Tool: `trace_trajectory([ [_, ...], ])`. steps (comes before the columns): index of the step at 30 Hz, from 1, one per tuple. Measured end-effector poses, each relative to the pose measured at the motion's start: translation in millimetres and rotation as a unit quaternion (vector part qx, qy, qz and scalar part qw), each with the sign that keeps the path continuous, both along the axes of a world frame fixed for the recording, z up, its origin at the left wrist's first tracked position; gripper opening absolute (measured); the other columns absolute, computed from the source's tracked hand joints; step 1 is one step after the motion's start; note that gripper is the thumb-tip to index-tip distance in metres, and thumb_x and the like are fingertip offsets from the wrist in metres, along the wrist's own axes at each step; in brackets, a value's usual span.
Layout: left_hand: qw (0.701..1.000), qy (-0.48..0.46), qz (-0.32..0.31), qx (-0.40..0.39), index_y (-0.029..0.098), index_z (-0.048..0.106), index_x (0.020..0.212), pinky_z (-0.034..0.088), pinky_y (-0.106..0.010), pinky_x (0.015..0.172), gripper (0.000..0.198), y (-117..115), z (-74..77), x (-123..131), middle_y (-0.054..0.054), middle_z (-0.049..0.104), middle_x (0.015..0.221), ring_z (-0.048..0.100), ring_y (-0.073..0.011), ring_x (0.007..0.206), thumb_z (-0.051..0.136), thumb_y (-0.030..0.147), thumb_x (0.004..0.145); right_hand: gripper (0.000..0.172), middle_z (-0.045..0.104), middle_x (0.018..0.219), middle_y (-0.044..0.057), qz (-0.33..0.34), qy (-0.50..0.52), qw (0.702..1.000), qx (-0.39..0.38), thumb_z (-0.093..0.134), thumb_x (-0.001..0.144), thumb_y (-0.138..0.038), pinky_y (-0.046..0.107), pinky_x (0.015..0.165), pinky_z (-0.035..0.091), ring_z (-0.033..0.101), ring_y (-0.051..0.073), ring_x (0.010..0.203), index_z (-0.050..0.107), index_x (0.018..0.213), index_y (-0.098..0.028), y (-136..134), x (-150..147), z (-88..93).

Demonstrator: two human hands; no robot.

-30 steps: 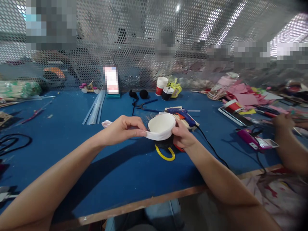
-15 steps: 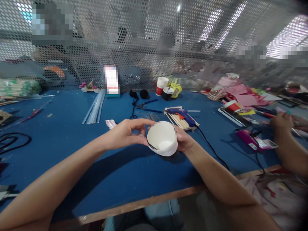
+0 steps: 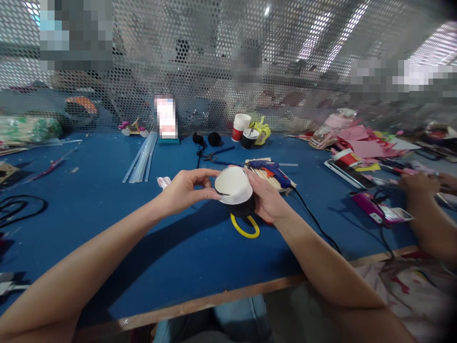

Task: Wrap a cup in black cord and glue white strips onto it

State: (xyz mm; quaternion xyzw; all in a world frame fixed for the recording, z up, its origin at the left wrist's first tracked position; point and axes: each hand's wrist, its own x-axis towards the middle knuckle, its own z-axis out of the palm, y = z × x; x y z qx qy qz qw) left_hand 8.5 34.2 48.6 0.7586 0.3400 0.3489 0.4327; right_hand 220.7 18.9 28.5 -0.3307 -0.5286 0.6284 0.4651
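Note:
Held above the table between my hands is a paper cup (image 3: 235, 194), white around its upper part and black lower down. A thin black strand runs along its rim at the left. My left hand (image 3: 183, 191) pinches the rim at the left with thumb and fingers. Around the cup's right side curls my right hand (image 3: 270, 200), some of its fingers hidden behind the cup. A yellow loop (image 3: 246, 234), like a handle, shows just below the cup; the rest of it is hidden.
Beyond my right hand, a blue glue gun (image 3: 273, 172) rests on wooden sticks, its cord trailing right. Pliers (image 3: 219, 155), stacked cups (image 3: 241, 126), glue sticks (image 3: 141, 159) and a phone (image 3: 166, 118) stand or lie farther back. Another person's hand (image 3: 419, 186) works at right, near a purple device (image 3: 371, 207).
The cup has moved slightly left and away from me and tipped more upright, so its black lower part shows. The yellow loop has come into sight below it.

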Motion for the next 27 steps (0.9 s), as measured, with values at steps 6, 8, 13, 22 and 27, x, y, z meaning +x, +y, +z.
trace_trajectory([
  [6,0.999,0.012,0.038,-0.009,0.012,0.064,0.108,0.040,-0.024,0.059,0.050,5,-6.0,2,0.001,0.057,0.065,0.048,-0.0104,0.060,0.072,0.040,0.067,0.032,0.058,0.121,0.002,-0.080,-0.012,0.996,0.048,0.047,0.088,-0.047,0.035,0.100,0.039,0.051,0.017,0.114,0.055,0.112,-0.026,-1,-9,-3.1],
  [8,0.999,0.018,0.046,-0.005,0.012,0.064,0.108,0.039,-0.024,0.059,0.050,4,-5.6,3,0.001,0.057,0.065,0.048,-0.0105,0.060,0.072,0.041,0.067,0.040,0.058,0.121,0.004,-0.078,-0.001,0.995,0.058,0.039,0.089,-0.052,0.036,0.100,0.039,0.051,0.018,0.115,0.053,0.114,-0.024,-1,-10,-5.8],
  [13,0.997,0.037,0.065,0.020,0.013,0.064,0.109,0.038,-0.024,0.058,0.049,-1,-0.8,4,0.000,0.058,0.066,0.048,-0.0107,0.060,0.071,0.040,0.068,0.061,0.055,0.123,0.012,-0.097,-0.141,0.969,0.180,0.065,0.073,-0.054,0.039,0.100,0.038,0.051,0.023,0.113,0.047,0.119,-0.018,-3,-6,-9.1],
  [22,0.996,0.050,0.055,0.046,0.015,0.067,0.105,0.045,-0.026,0.067,0.039,-6,8.4,0,-0.004,0.068,0.081,0.057,-0.0143,0.071,0.068,0.037,0.072,0.070,0.056,0.125,0.011,-0.044,-0.059,0.990,0.121,0.074,0.064,-0.050,0.041,0.101,0.038,0.052,0.025,0.116,0.049,0.122,-0.021,2,3,-17.7],
  [27,0.996,0.035,0.059,0.057,0.016,0.071,0.093,0.049,-0.025,0.072,0.026,-8,12.4,-1,-0.004,0.072,0.089,0.062,-0.0161,0.079,0.066,0.034,0.075,0.072,0.062,0.115,0.011,0.021,0.006,0.997,0.073,0.074,0.060,-0.056,0.043,0.091,0.047,0.057,0.028,0.109,0.052,0.119,-0.021,-1,1,-10.0],
])
